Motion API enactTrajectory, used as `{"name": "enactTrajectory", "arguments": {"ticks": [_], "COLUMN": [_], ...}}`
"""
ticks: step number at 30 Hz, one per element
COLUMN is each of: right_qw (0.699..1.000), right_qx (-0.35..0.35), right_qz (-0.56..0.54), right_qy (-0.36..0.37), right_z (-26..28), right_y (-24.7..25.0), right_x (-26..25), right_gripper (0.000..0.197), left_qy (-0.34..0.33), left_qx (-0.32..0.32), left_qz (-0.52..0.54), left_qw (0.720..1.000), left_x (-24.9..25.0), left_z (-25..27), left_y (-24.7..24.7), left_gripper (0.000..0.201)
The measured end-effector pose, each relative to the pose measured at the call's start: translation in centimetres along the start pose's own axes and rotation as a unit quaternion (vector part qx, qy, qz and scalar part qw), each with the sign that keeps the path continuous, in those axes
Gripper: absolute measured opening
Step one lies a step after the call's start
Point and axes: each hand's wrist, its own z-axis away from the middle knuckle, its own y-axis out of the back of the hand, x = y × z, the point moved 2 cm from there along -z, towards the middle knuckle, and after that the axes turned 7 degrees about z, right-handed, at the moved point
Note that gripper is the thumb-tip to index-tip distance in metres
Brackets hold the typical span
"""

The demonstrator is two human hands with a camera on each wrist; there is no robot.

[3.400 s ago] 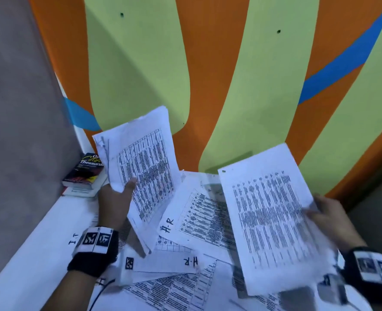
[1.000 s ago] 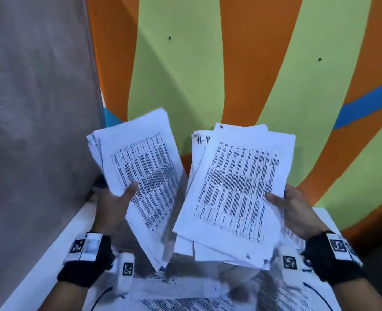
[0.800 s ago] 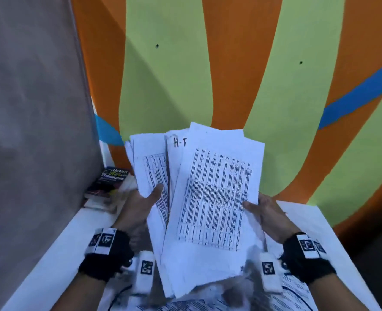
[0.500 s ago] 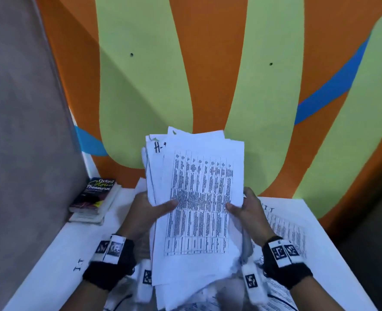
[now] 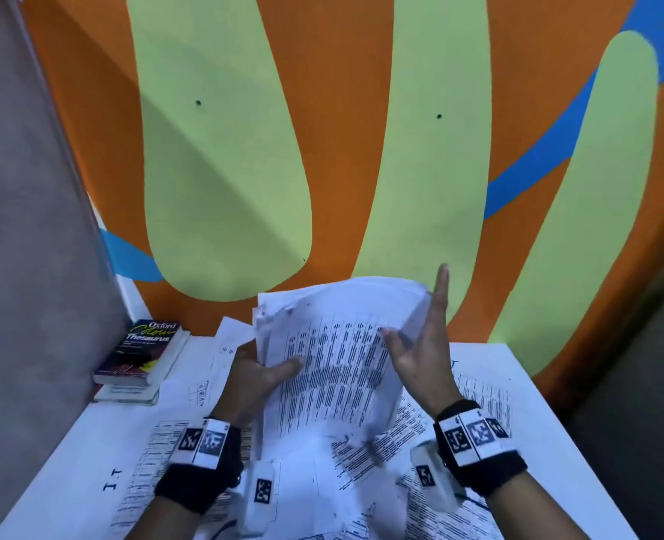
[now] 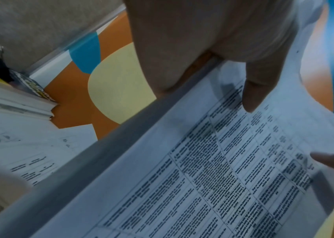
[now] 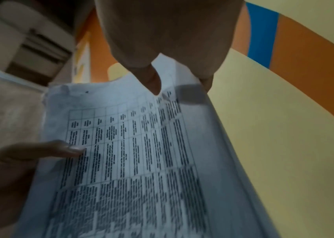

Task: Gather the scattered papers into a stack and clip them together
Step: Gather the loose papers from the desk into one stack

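One stack of printed papers (image 5: 334,368) is held up over the white table (image 5: 525,387), tilted away from me. My left hand (image 5: 268,368) grips its left edge, thumb on the top sheet and fingers hidden behind. My right hand (image 5: 420,337) stands flat against the right edge with fingers straight up and the thumb resting on the top sheet. The left wrist view shows the stack (image 6: 223,161) under my left thumb (image 6: 251,96). In the right wrist view the stack (image 7: 131,153) fills the frame below my right thumb (image 7: 151,80). No clip is in view.
More loose printed sheets (image 5: 470,434) lie on the table under and around my hands. Two stacked books (image 5: 143,352), the top one a thesaurus, sit at the back left corner. A grey partition (image 5: 30,267) closes the left side and a painted wall (image 5: 322,150) the back.
The two bundles held apart, one in each hand, have come together into one stack. My right hand has let go of its grip and now lies flat against the stack's right edge.
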Motion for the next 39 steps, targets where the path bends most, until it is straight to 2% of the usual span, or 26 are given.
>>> {"name": "enactTrajectory", "arguments": {"ticks": [1,3,5,7,8,10,11,12,14,17,18,20,22,24,26,28,31,32,34,36,38,39], "right_qw": [0.999,0.992,0.99,0.997,1.0,0.985,0.972,0.966,0.974,0.987,0.989,0.986,0.981,0.972,0.971,0.979,0.976,0.972,0.957,0.929,0.906,0.896], "right_qx": [-0.003,-0.024,-0.034,0.006,0.017,-0.018,-0.059,-0.093,-0.104,-0.064,-0.056,-0.071,-0.11,-0.147,-0.151,-0.117,-0.108,-0.128,-0.196,-0.251,-0.273,-0.288], "right_qz": [0.039,0.092,0.104,0.055,0.006,-0.113,-0.147,-0.145,-0.101,-0.086,-0.093,-0.115,-0.103,-0.061,-0.028,-0.022,-0.08,-0.088,-0.026,0.055,0.116,0.156], "right_qy": [0.037,0.082,0.093,0.046,-0.002,-0.127,-0.171,-0.191,-0.175,-0.116,-0.1,-0.094,-0.125,-0.174,-0.183,-0.166,-0.169,-0.178,-0.212,-0.267,-0.303,-0.298], "right_z": [-0.7,-1.8,-2.5,-2.5,-2.2,-1.3,-0.6,0.0,0.6,-0.1,-0.3,0.0,1.3,3.0,4.0,3.7,2.9,2.9,3.5,4.8,6.4,7.1], "right_y": [0.0,0.0,0.1,0.5,0.6,0.2,-0.5,-1.1,-1.8,-1.7,-1.4,-1.2,-1.6,-2.5,-3.1,-3.2,-3.4,-3.7,-4.7,-5.9,-6.8,-7.7], "right_x": [-0.4,-1.0,-1.3,-0.8,-0.2,1.3,2.0,2.5,2.4,0.4,-0.1,-0.6,0.5,2.4,3.6,3.3,2.9,3.0,4.1,5.4,6.6,7.2], "right_gripper": [0.091,0.082,0.063,0.051,0.054,0.071,0.07,0.06,0.042,0.027,0.027,0.039,0.049,0.046,0.036,0.024,0.033,0.039,0.052,0.063,0.06,0.057], "left_qy": [-0.009,-0.012,-0.012,-0.018,-0.022,-0.032,-0.036,-0.046,-0.069,-0.104,-0.112,-0.119,-0.086,-0.02,0.003,-0.002,-0.026,-0.014,0.017,0.035,0.015,-0.01], "left_qx": [-0.002,0.004,0.003,0.01,0.022,0.049,0.064,0.076,0.082,0.094,0.086,0.071,0.07,0.079,0.094,0.112,0.1,0.084,0.075,0.105,0.15,0.179], "left_qz": [-0.002,0.002,0.039,0.044,0.037,0.038,0.036,0.032,0.028,0.035,0.039,0.03,0.015,0.022,0.03,0.032,0.037,0.03,-0.007,-0.061,-0.078,-0.081], "left_qw": [1.0,1.0,0.999,0.999,0.999,0.998,0.997,0.996,0.994,0.99,0.989,0.99,0.994,0.996,0.995,0.993,0.994,0.996,0.997,0.992,0.986,0.98], "left_x": [0.4,0.9,0.3,-0.1,-0.3,-0.6,-0.6,-0.3,0.5,2.5,2.9,3.0,1.2,-0.9,-1.7,-1.1,-0.1,-0.2,-1.4,-2.1,-2.5,-2.4], "left_z": [0.0,0.1,0.1,0.4,0.5,0.9,1.0,1.1,0.8,-0.1,-0.3,-0.3,0.1,0.7,1.0,0.8,0.5,0.5,0.8,0.9,0.5,0.3], "left_y": [-0.2,-0.4,-0.1,0.0,0.1,-0.1,-0.1,-0.3,-0.4,-0.1,0.0,0.4,0.7,0.5,0.3,0.4,0.9,0.8,0.7,1.1,2.5,3.7], "left_gripper": [0.026,0.026,0.023,0.033,0.03,0.02,0.023,0.025,0.017,0.017,0.016,0.014,0.032,0.045,0.029,0.018,0.011,0.012,0.037,0.052,0.055,0.053]}}
